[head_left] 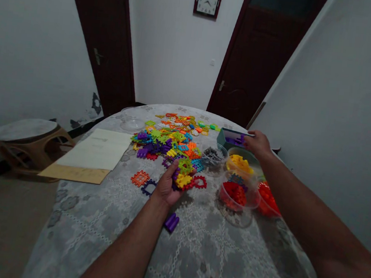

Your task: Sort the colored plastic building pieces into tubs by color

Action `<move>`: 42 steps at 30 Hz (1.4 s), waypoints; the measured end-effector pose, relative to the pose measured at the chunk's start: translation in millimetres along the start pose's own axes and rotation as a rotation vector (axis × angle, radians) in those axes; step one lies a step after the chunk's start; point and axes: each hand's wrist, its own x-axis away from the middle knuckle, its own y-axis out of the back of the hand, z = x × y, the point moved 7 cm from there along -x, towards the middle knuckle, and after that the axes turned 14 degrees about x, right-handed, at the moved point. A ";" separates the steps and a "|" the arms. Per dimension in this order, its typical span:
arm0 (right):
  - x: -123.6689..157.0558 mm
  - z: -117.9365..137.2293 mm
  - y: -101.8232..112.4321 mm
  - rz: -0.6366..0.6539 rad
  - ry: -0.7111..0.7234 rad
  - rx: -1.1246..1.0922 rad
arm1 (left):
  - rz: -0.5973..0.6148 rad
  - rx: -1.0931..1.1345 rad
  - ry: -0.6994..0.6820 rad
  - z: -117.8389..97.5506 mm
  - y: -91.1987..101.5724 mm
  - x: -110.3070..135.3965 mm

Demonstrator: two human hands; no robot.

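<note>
A pile of coloured plastic interlocking pieces [172, 140] covers the middle of a round table [193, 255] with a grey patterned cloth. My left hand [167, 183] rests at the pile's near edge, fingers curled around some pieces, purple and yellow ones beside it. My right hand [258, 144] reaches to a teal box [230, 138] holding purple pieces, its fingers pinched on a purple piece at the box's rim. A loose purple piece [171, 222] lies near my left wrist.
Clear bowls hold sorted pieces: grey [213, 157], yellow [240, 163], red [234, 193], orange-red [268, 200]. A white sheet on brown card [93, 153] lies at the table's left. A low round stool [27, 133] stands left; two dark doors behind.
</note>
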 end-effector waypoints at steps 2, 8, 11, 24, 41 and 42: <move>14.7 9.6 -12.5 0.059 0.073 0.011 | 0.003 0.005 0.010 0.6 -0.3 0.4; 131.9 86.8 -64.0 0.334 0.666 0.054 | 0.040 0.007 0.058 6.1 -2.3 1.7; 175.0 112.0 -75.8 0.347 0.801 0.082 | 0.092 0.022 0.066 9.6 -6.1 1.2; 177.6 102.7 -88.7 0.334 0.550 -0.005 | 0.108 0.011 0.071 14.0 -6.7 -0.6; 193.4 88.4 -108.1 0.672 -0.006 -0.675 | 0.128 -0.030 0.021 8.7 -8.4 0.5; 195.3 87.1 -109.4 0.697 -0.035 -0.715 | 0.123 -0.033 0.021 8.7 -7.8 0.3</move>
